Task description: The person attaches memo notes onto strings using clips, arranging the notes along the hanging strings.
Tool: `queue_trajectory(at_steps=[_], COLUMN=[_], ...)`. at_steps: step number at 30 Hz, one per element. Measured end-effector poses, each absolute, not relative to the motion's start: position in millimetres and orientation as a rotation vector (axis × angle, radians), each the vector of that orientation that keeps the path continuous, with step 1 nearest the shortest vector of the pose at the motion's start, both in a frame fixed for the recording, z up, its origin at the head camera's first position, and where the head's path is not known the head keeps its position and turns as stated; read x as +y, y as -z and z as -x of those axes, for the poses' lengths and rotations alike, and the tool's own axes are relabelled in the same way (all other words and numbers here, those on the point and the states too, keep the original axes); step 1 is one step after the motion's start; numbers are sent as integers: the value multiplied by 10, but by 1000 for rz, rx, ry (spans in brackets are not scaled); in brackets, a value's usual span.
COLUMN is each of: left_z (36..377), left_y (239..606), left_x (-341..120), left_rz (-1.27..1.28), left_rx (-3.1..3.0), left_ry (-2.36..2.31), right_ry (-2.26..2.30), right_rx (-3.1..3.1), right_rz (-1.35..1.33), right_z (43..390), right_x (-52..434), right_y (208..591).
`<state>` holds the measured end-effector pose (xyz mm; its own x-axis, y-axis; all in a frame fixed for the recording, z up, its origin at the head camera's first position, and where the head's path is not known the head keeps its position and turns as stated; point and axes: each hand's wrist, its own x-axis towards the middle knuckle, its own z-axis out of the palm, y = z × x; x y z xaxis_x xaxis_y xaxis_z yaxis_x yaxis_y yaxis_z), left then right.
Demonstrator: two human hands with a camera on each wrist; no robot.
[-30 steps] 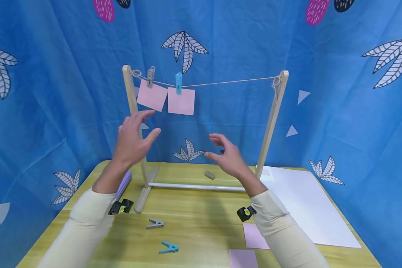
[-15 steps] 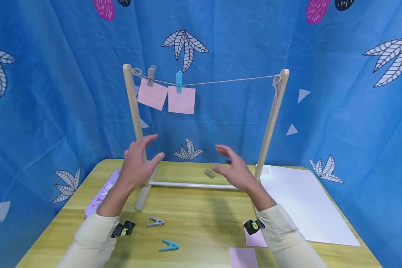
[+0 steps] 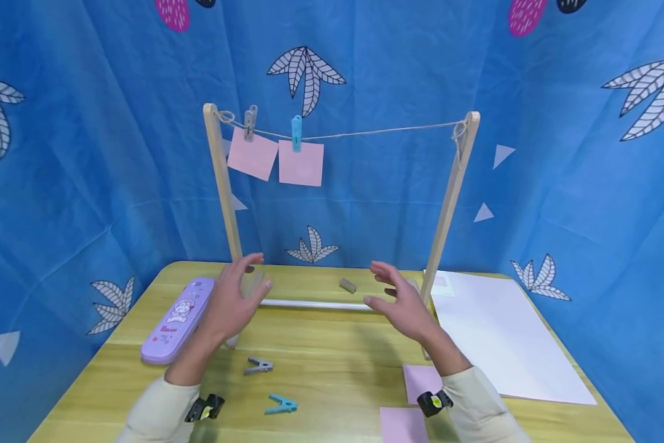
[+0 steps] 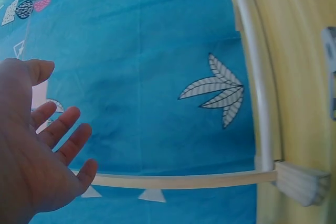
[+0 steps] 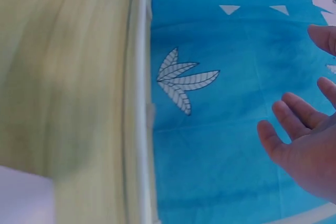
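Observation:
My left hand (image 3: 234, 301) is in the air in front of the frame's left post, fingers apart and loosely bent, with nothing in them. My right hand (image 3: 400, 301) hovers in the same way by the right post, also holding nothing. Between the wooden posts runs a string (image 3: 365, 133). From it hang two pink paper squares: a tilted one (image 3: 252, 155) under a grey clothespin (image 3: 249, 125) and a straighter one (image 3: 301, 165) under a blue clothespin (image 3: 296, 133). On the table lie a grey clothespin (image 3: 258, 365) and a turquoise clothespin (image 3: 281, 404).
A purple pencil case (image 3: 179, 320) lies at the left. Two pink paper squares, one farther back (image 3: 420, 381) and one nearer (image 3: 402, 424), lie at the front right, near a large white sheet (image 3: 514, 338). A white bar (image 3: 315, 304) joins the posts low down; behind it sits a small grey-brown block (image 3: 348, 285).
Both hands have come down from near the hanging papers toward the table, the right one drifting rightward. The pencil case has come into fuller view. The hanging papers stay in place.

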<state>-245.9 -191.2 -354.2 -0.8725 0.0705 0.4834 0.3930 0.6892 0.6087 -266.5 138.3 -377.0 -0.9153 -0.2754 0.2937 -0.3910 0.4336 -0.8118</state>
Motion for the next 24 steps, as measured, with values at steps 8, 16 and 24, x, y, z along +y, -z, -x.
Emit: queue_trajectory(at_steps=[8, 16, 24], left_z=[2395, 2368, 2337], left_y=[3728, 3906, 4073], left_x=[-1916, -1898, -1905], left_rz=[359, 373, 349], left_rx=[-2504, -2567, -2645], left_ry=[1001, 1009, 1007], right_ry=[-1606, -1600, -1542], right_rx=[-2535, -2577, -2641], right_rz=[-574, -518, -485], right_z=[2594, 2447, 2328], right_x=[1524, 1724, 1886], right_y=[4019, 4223, 4369])
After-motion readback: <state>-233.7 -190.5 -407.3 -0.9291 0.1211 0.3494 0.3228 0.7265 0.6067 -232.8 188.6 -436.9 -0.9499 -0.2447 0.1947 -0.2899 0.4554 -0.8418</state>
